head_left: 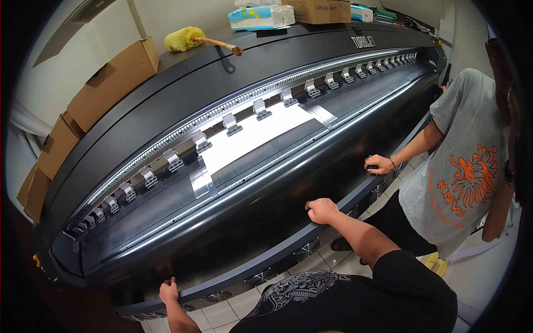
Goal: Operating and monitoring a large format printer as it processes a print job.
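In front of me stands a long black wide-format printer (233, 200), its lit platen crossed by a row of metal pinch rollers (231, 124). A white media sheet (261, 141) lies on the platen, passing beneath several rollers. Flat metal edge plates (202, 178) sit at its two sides. My left hand (169, 291) grips the dark front rail (244, 269) near its left end, fingers curled over the inner edge. Farther right, my right hand (322, 211) is closed over the same rail. Both hands' fingertips are partly hidden.
At right a co-worker in a grey shirt (458, 161) rests a hand (380, 164) on the rail. On top of the printer lie a yellow fluffy duster (185, 39), a tissue pack (261, 18) and a cardboard box (319, 11). More cardboard (114, 75) leans at left. Fans (307, 251) line the underside.
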A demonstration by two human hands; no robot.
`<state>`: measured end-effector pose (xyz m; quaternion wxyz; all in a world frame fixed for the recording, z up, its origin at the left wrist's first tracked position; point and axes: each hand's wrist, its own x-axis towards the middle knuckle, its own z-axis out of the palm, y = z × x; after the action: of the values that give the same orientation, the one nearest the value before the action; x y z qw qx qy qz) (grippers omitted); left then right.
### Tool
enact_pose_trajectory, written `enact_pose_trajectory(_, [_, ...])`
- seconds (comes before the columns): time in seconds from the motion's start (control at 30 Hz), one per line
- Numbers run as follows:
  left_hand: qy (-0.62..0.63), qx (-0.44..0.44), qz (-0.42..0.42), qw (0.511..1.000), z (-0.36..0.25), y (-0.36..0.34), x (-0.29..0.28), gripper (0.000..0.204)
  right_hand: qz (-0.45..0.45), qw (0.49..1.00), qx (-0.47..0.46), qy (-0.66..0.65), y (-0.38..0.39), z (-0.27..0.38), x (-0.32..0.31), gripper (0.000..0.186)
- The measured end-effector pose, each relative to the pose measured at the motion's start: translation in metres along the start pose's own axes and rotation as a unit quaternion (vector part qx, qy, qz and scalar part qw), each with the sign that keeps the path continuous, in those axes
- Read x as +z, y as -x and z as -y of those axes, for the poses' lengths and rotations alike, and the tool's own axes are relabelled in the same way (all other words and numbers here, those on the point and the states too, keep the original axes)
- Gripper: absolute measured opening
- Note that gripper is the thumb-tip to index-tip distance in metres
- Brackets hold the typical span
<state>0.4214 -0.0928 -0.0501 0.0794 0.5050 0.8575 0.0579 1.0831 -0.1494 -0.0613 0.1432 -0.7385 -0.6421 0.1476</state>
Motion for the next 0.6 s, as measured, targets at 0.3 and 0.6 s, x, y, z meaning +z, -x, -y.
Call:
enact_pose_trajectory(0.3, [0.011,0.025,-0.011,1.000,0.003,0.002,0.000,0.048,-0.047,0.999,-0.017,-0.010,0.002,-0.001,0.005,0.034])
enact_pose_trajectory(0.6, [-0.027,0.010,0.007,1.000,0.008,-0.004,0.004,0.050,-0.046,0.998,-0.028,-0.019,-0.001,-0.003,0.005,0.036])
